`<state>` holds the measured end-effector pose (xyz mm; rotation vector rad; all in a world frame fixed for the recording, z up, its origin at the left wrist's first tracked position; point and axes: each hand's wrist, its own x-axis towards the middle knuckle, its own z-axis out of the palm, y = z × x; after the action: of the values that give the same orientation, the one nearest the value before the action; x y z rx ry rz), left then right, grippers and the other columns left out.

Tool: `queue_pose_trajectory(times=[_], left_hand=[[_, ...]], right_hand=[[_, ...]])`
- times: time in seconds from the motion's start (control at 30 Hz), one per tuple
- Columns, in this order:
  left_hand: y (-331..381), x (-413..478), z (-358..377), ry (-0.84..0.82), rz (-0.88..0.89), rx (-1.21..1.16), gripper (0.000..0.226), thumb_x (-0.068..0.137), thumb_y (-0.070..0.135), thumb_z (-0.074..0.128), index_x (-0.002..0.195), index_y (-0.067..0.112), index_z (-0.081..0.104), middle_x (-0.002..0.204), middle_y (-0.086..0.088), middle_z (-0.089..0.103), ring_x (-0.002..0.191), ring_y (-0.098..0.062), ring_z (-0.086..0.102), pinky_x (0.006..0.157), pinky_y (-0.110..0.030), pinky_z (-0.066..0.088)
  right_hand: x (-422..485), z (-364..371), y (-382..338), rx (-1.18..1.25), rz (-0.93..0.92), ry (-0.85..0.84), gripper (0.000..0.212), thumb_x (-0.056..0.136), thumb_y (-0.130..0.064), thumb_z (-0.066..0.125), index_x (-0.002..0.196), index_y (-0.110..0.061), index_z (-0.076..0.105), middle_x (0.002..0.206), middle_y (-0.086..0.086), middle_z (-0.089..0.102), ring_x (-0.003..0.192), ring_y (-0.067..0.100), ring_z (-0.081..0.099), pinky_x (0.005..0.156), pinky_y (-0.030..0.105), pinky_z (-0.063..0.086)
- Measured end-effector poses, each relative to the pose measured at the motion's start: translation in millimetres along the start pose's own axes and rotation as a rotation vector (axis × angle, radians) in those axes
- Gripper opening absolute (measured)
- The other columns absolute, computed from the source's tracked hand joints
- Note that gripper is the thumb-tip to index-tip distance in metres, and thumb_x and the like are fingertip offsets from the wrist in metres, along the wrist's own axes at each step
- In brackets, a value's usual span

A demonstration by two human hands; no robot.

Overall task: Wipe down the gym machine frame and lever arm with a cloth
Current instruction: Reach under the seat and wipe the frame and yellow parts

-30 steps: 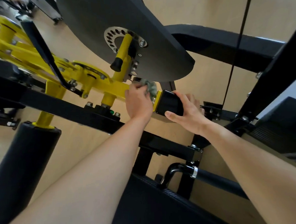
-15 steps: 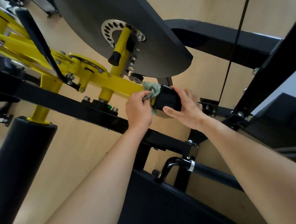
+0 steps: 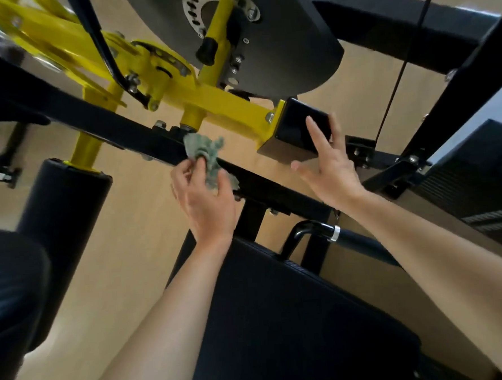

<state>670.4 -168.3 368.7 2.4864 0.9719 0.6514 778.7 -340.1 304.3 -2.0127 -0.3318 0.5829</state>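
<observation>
Pinching a crumpled green cloth (image 3: pixel 208 154) between thumb and curled fingers, the left hand (image 3: pixel 206 198) holds it against the black frame beam (image 3: pixel 107 125), just below the short yellow pivot post (image 3: pixel 192 117).

The beam's long axis slants from upper left down to lower right, passing behind both hands. The yellow lever arm (image 3: pixel 227 103) lies above it along nearly the same slant. Its far end points to the lower right and finishes in a glossy black end block (image 3: pixel 296 128).

The right hand (image 3: pixel 327 167) is spread wide with straight fingers and grips nothing. Its forefinger lies over the block's face and its thumb reaches out under the block's lower edge. Whether the palm touches the block cannot be told.

Between lever arm and beam a wedge of wooden floor (image 3: pixel 130 256) shows. The gap is tight at the pivot post and widens toward the end block. The dark cam plate (image 3: pixel 279 41) hangs close over the lever's end, leaving little room above it. A thin cable (image 3: pixel 395 63) runs steeply just right of the block.

A black roller pad (image 3: pixel 64 230) stands at lower left, well apart from the cloth. The black seat pad (image 3: pixel 281 320) fills the space under both forearms.
</observation>
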Motion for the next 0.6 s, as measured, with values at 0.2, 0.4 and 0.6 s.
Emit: queue_pose_trajectory(times=[0.2, 0.4, 0.6], left_hand=[[-23.8, -10.6, 26.3, -0.291, 0.124, 0.223, 0.026, 0.101, 0.024, 0.059, 0.122, 0.014, 0.072, 0.144, 0.001, 0.052, 0.129, -0.025, 0.041, 0.092, -0.027, 0.041], [-36.3, -23.1, 41.8, -0.451, 0.362, 0.398, 0.013, 0.09, 0.012, 0.072, 0.1, 0.014, 0.079, 0.116, 0.0, 0.067, 0.107, -0.027, 0.051, 0.077, -0.039, 0.052], [-40.6, -27.8, 45.4, -0.566, 0.512, 0.439, 0.018, 0.088, 0.008, 0.071, 0.105, 0.011, 0.075, 0.112, -0.008, 0.067, 0.101, -0.03, 0.056, 0.07, -0.045, 0.056]], right_hand=[[-73.9, 5.5, 26.8, -0.308, -0.053, -0.137, 0.067, 0.095, -0.048, 0.062, 0.153, -0.032, 0.034, 0.157, -0.002, 0.032, 0.125, 0.02, 0.055, 0.09, 0.035, 0.055], [-89.1, 13.4, 59.4, -0.59, -0.132, -0.247, 0.029, 0.099, -0.046, 0.054, 0.12, -0.027, 0.048, 0.094, -0.007, 0.067, 0.071, 0.01, 0.062, 0.059, 0.027, 0.052], [-77.9, 7.1, 59.9, -0.444, -0.018, -0.339, 0.018, 0.095, -0.038, 0.065, 0.104, -0.023, 0.06, 0.084, -0.007, 0.067, 0.07, 0.01, 0.065, 0.061, 0.027, 0.055]])
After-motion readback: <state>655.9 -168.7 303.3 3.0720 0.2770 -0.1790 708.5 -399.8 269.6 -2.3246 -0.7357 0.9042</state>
